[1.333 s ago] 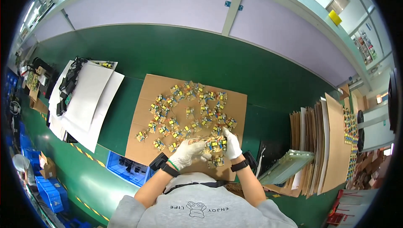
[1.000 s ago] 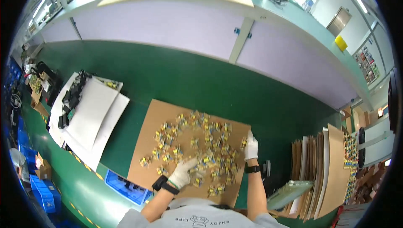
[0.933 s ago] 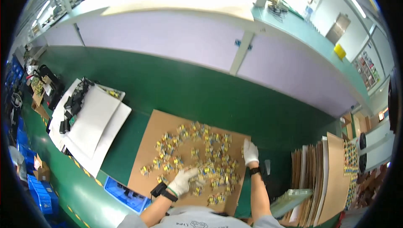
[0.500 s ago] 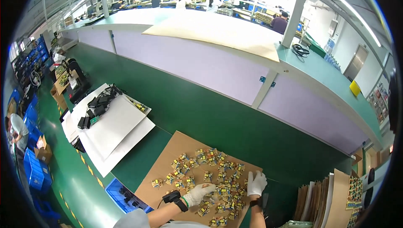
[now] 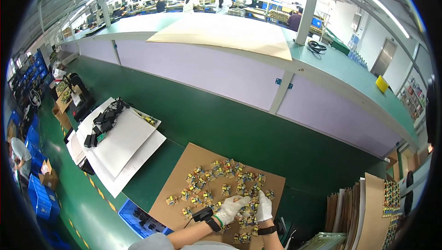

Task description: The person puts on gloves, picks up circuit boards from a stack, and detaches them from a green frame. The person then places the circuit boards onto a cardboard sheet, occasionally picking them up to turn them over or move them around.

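Observation:
Many small circuit boards [image 5: 196,199] with yellow parts lie loosely spread on a brown cardboard sheet [image 5: 177,172]. My left hand [image 5: 232,207], in a pale knitted glove, hangs over the right part of the boards with its fingers curled. Close beside it is my right hand [image 5: 264,207], in a white glove, its fingers drawn together and angled toward the left one. Whatever lies between the fingertips is too small and covered to make out. A black device [image 5: 202,214] sits on my left wrist, and a dark band [image 5: 267,230] circles the right.
White sheets [image 5: 115,158] at left carry black power adapters [image 5: 106,121]. A blue bin [image 5: 138,218] stands beside the cardboard. Upright cardboard sheets [image 5: 352,208] are stacked at right. A long bench [image 5: 331,61] crosses behind, with people farther off.
My right hand has moved left from the cardboard's edge to meet my left hand, its fingers drawing in. My left hand has shifted slightly right. The whole view has turned a little.

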`<move>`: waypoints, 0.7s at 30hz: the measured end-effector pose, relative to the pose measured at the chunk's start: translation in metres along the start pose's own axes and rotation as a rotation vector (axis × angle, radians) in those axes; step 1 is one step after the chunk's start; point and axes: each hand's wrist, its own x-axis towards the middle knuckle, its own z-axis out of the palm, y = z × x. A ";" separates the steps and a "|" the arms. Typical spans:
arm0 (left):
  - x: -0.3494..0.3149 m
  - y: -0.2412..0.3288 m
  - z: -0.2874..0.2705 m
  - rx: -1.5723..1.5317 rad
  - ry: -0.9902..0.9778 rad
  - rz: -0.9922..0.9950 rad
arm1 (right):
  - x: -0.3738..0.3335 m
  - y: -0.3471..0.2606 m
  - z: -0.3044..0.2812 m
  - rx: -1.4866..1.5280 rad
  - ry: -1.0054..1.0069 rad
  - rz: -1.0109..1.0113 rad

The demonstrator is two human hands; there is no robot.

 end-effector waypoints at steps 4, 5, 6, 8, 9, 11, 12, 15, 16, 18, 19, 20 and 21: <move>0.008 -0.004 -0.001 -0.309 -0.077 -0.046 | 0.028 0.021 -0.011 0.100 -0.018 0.013; 0.010 -0.006 -0.003 -0.471 -0.113 -0.082 | 0.037 0.023 -0.017 0.116 -0.026 0.060; 0.015 -0.007 -0.006 -0.359 -0.063 -0.008 | 0.051 0.024 -0.023 0.132 -0.036 0.101; 0.023 -0.008 -0.015 -0.174 0.016 0.128 | 0.075 0.024 -0.036 0.163 -0.056 0.202; 0.025 -0.007 -0.023 -0.216 -0.080 0.155 | 0.091 0.023 -0.038 -0.137 0.143 -0.022; 0.027 -0.010 -0.033 -0.249 -0.057 0.103 | 0.114 0.019 -0.056 -0.638 0.164 -0.158; 0.030 -0.010 -0.037 -0.265 -0.049 0.084 | 0.117 0.022 -0.057 -0.774 0.199 -0.285; 0.032 -0.011 -0.053 -0.245 -0.072 0.022 | 0.115 0.032 -0.050 -1.062 0.396 -0.540; 0.032 -0.015 -0.057 -0.274 -0.072 -0.008 | 0.114 0.034 -0.048 -1.024 0.360 -0.485; 0.035 -0.028 -0.055 -0.301 -0.004 0.092 | 0.109 0.035 -0.046 -0.955 0.280 -0.343; 0.036 -0.032 -0.059 -0.288 0.006 0.100 | 0.106 0.033 -0.045 -0.975 0.210 -0.381; 0.036 -0.038 -0.062 -0.274 0.013 0.103 | 0.099 0.029 -0.045 -1.001 0.136 -0.384; 0.033 -0.045 -0.066 -0.167 0.026 -0.010 | 0.092 0.024 -0.046 -1.027 0.065 -0.386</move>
